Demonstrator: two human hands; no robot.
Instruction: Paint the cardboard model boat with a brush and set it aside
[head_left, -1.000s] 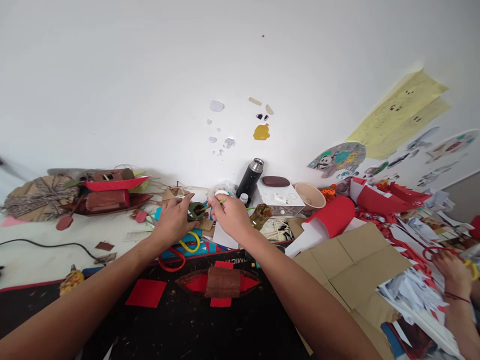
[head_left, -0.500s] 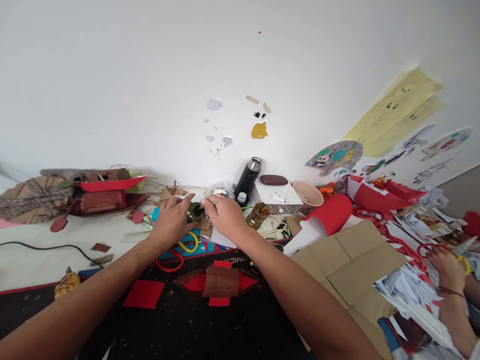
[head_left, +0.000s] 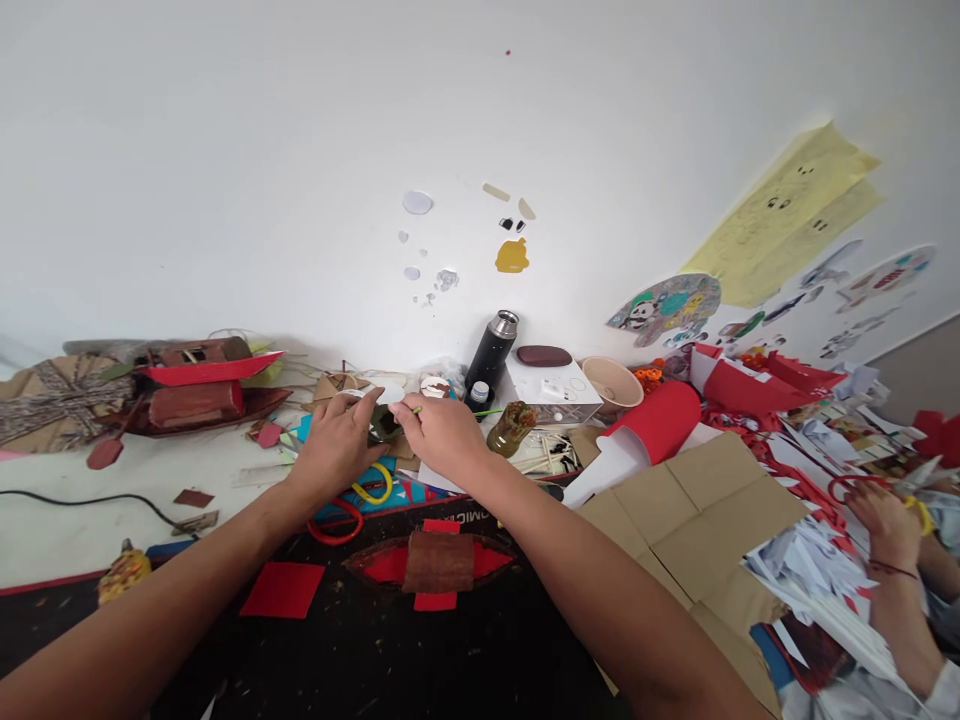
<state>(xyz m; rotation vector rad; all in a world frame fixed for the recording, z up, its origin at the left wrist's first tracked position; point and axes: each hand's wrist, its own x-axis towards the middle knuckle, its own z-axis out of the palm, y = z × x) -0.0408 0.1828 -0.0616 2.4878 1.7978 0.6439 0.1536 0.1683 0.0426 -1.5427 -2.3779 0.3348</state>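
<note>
Reaching out over the cluttered worktop [head_left: 90, 500], both of the person's hands met around a small dark green piece [head_left: 382, 425], which sat low between them, just in front of the black flask [head_left: 489, 358]. The left hand [head_left: 337, 448] cupped it from the side, fingers curled round and thumb up top — apparently to steady it while the other hand worked. The right hand [head_left: 442, 437] had its fingers pressed together in a pinch on a thin green stick [head_left: 414, 409] that pointed into the piece; how far it went in could not be told.

Under the left wrist lay yellow-handled scissors [head_left: 375, 490] and red-handled scissors [head_left: 334, 520], near at hand, probably dropped where they had last served. Closer to the person, a red paper boat with a brown band [head_left: 435, 562] and a red paper square [head_left: 283, 590] rested on the dark mat [head_left: 360, 650], well apart from the hands — set aside, it seemed. A bigger red and brown model boat [head_left: 202, 395] stood far left by the wall.

At the right edge another person's hand [head_left: 885, 520] worked among paper scraps [head_left: 810, 570], gripping scissors, beside sheets of brown card [head_left: 712, 520].
</note>
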